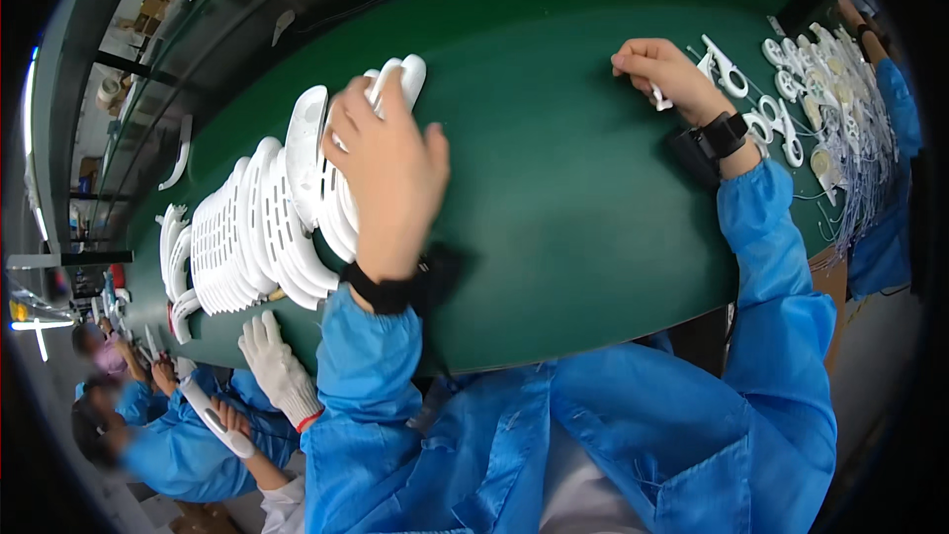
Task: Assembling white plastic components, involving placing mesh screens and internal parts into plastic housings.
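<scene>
My left hand [390,173] reaches over the far end of a row of white curved plastic shells [252,222] with slots. Its fingers are spread at the end shells and its thumb stands apart; whether the fingertips touch a shell I cannot tell. My right hand [667,74] is above the table at the right, fingers curled closed. A small white plastic piece [660,97] sticks out beneath them; the rest of it is hidden in the hand. Close to that hand lie white parts with ring-shaped ends [732,79].
The green table [554,208] spreads between my hands. At the right lies a heap of white round parts with thin wires [835,109]. A single curved white piece [178,153] lies far left. A co-worker's gloved hand [277,366] rests near the row; another person holds a white shell [217,418].
</scene>
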{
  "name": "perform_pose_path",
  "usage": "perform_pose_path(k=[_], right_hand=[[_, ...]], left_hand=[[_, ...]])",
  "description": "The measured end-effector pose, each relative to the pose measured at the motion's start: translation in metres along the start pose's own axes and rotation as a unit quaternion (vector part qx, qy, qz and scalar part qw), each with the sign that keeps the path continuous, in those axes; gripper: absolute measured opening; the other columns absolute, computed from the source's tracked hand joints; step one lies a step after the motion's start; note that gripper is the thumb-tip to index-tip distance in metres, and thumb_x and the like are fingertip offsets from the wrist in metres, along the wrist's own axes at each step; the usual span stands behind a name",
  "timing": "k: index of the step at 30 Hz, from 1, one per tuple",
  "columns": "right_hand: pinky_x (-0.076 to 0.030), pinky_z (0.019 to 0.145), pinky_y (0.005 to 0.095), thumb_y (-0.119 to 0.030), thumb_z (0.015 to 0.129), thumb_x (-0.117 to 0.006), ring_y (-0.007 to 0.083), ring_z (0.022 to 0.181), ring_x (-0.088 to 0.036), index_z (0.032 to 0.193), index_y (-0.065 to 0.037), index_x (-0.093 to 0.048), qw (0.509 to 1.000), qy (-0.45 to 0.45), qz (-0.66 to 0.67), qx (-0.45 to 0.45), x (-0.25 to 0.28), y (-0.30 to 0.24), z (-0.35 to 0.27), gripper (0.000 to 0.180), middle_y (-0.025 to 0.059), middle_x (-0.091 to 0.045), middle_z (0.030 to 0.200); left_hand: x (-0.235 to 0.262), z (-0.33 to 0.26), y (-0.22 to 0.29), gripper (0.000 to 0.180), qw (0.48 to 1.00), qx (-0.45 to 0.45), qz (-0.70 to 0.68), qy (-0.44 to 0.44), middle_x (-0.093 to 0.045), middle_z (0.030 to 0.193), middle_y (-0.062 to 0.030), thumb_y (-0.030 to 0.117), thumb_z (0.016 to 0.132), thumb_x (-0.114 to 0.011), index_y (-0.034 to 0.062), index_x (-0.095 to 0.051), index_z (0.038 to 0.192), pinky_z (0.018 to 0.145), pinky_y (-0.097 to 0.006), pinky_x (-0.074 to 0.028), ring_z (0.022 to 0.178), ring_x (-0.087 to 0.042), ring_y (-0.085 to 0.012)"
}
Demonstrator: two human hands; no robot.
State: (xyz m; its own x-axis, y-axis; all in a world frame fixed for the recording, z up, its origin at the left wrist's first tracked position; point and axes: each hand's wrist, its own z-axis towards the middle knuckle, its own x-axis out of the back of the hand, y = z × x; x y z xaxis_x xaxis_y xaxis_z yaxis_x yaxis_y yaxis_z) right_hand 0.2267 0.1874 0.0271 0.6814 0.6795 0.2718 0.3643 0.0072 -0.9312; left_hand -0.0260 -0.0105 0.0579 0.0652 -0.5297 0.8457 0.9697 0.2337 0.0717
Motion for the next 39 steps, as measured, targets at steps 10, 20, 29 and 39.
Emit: perform_pose_path(k=[10,20,29,39], right_hand=[[-0.036,0.068,0.0213,-0.028,0.091,-0.058,0.0076,0.077,-0.044,0.131,-0.008,-0.048,0.991,0.049,0.123,0.025,-0.032,-0.025,-0.007,0.046,-0.002,-0.046,0.083],[-0.039,0.06,0.0225,-0.034,0.098,-0.05,0.0057,0.069,-0.043,0.115,-0.007,-0.056,0.994,0.052,0.083,0.055,-0.058,-0.02,0.059,0.033,-0.0047,-0.042,0.078],[-0.04,0.056,0.0202,-0.026,0.097,-0.052,0.0045,0.064,-0.048,0.103,-0.006,-0.061,0.991,0.035,0.104,0.075,-0.038,0.005,0.06,0.023,-0.0039,-0.05,0.079],[-0.04,0.056,0.0208,-0.038,0.099,-0.046,0.0052,0.063,-0.049,0.1,-0.007,-0.062,0.992,0.025,0.092,0.079,-0.027,0.014,0.064,0.035,-0.0032,-0.048,0.075]], left_hand=[[-0.057,-0.023,0.037,0.042,0.911,0.013,-0.404,-0.078,-0.048,0.116,-0.017,0.014,0.08,-0.066,0.002,-0.051,0.118,0.092,-0.043,-0.038,0.109,-0.045,-0.0354],[-0.073,-0.018,-0.001,0.045,0.931,0.165,-0.326,-0.008,-0.043,0.119,-0.0157,0.015,0.078,-0.065,0.001,-0.046,0.116,0.099,-0.049,-0.025,0.115,-0.039,-0.0348],[-0.071,-0.029,-0.015,0.045,0.94,0.224,-0.256,-0.006,-0.045,0.12,-0.0124,0.016,0.078,-0.068,0.0059,-0.047,0.116,0.1,-0.044,-0.022,0.117,-0.04,-0.0307],[-0.067,-0.029,0.0,0.039,0.951,0.19,-0.244,-0.014,-0.053,0.108,-0.0122,0.013,0.079,-0.069,0.0054,-0.053,0.113,0.093,-0.041,-0.035,0.107,-0.047,-0.0307]])
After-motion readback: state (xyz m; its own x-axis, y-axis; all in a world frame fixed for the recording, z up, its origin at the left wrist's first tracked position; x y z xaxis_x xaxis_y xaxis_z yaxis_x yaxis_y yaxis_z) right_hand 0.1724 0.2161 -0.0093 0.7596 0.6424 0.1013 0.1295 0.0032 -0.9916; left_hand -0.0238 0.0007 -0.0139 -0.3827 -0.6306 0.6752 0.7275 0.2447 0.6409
